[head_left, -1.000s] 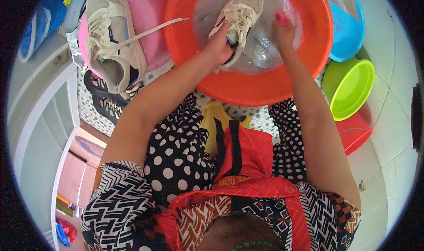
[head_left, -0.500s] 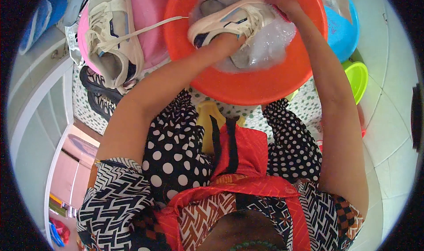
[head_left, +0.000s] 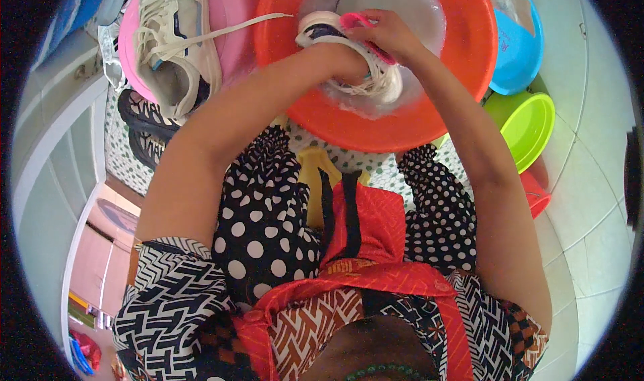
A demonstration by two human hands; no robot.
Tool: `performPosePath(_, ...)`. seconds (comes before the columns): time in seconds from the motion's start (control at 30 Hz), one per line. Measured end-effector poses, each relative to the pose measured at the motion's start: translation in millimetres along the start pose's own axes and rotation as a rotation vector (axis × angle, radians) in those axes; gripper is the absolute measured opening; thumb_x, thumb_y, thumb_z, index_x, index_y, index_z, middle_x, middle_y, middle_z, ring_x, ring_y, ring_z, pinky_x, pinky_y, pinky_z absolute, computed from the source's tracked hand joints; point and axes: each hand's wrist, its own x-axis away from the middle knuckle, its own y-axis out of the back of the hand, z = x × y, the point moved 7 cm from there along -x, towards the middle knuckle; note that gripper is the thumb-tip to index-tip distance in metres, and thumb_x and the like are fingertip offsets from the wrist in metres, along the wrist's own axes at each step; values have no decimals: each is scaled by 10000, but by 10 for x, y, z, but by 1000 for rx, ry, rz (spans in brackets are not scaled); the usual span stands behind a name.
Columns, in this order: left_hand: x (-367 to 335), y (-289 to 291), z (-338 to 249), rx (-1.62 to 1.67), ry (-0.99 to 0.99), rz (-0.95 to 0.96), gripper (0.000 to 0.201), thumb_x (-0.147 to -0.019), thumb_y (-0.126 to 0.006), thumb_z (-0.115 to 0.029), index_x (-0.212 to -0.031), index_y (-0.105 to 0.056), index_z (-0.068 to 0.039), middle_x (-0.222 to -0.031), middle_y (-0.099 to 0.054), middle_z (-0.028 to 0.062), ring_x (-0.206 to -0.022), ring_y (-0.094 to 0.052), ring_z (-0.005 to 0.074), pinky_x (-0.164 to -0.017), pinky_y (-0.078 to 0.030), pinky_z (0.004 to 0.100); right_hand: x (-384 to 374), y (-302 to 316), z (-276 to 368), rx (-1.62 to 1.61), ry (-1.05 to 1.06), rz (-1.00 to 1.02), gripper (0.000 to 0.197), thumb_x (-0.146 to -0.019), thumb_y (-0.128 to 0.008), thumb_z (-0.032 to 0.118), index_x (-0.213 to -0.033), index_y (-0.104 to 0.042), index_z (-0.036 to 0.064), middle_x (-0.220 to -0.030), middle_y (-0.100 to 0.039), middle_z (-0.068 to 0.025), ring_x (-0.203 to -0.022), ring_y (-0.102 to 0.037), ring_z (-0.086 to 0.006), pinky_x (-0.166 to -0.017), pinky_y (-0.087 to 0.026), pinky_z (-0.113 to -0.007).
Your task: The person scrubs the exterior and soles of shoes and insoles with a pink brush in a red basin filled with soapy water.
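A pale sneaker (head_left: 384, 84) is tilted over an orange-red basin (head_left: 396, 134), its toe toward me and to the right. My left hand (head_left: 350, 64) reaches into the shoe's opening and holds it from inside, so most of the fingers are hidden. In my right hand (head_left: 390, 33) is a pink scrubbing brush (head_left: 359, 21), gripped by the fingers just above the shoe's side. Cloudy, sudsy water (head_left: 409, 9) fills the basin. The matching sneaker (head_left: 178, 42) lies at the left on a pink basin (head_left: 235, 9), one lace stretched toward the orange-red basin.
Black sandals (head_left: 144, 123) sit on the pebble-patterned floor at the left. On the right are a blue basin (head_left: 520, 66), a lime-green tub (head_left: 533, 133) and a red container (head_left: 535, 194) along the tiled wall. Between my legs is something yellow (head_left: 314, 173).
The held sneaker has turned, its toe swinging from upper right to lower right, nearer me. My right hand with the brush has come left and down from the basin's far side.
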Motion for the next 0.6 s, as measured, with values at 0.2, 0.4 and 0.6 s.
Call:
performPosePath(0.2, -148, 93, 175, 323, 130, -192, 392, -741, -644, -236, -1024, -556, 21, -1018, -594, 190, -946, -578, 302, -838, -451, 380, 121, 352, -846, 43, 10, -395, 470, -726, -682, 352, -1065, -597, 37, -906, -639, -108, -787, -606, -185, -727, -474, -304)
performPosePath(0.4, 42, -141, 558, 2193, 376, -796, 348, -802, -637, -263, -1040, -517, -39, -992, -577, 87, -949, -553, 234, -833, -463, 400, 206, 1107, -1693, -24, -19, -937, 471, -711, -688, 391, -1037, -593, 64, -919, -627, -99, -836, -599, -216, -738, -468, -322)
performPosePath(0.6, -69, -116, 746, 2213, 406, -947, 232, -763, -608, -144, -916, -521, 8, -853, -556, 85, -754, -578, 211, -637, -510, 342, -81, 649, -1729, 29, 62, -655, 270, -742, -685, 217, -935, -591, 53, -763, -579, -4, -681, -536, -92, -625, -440, -233)
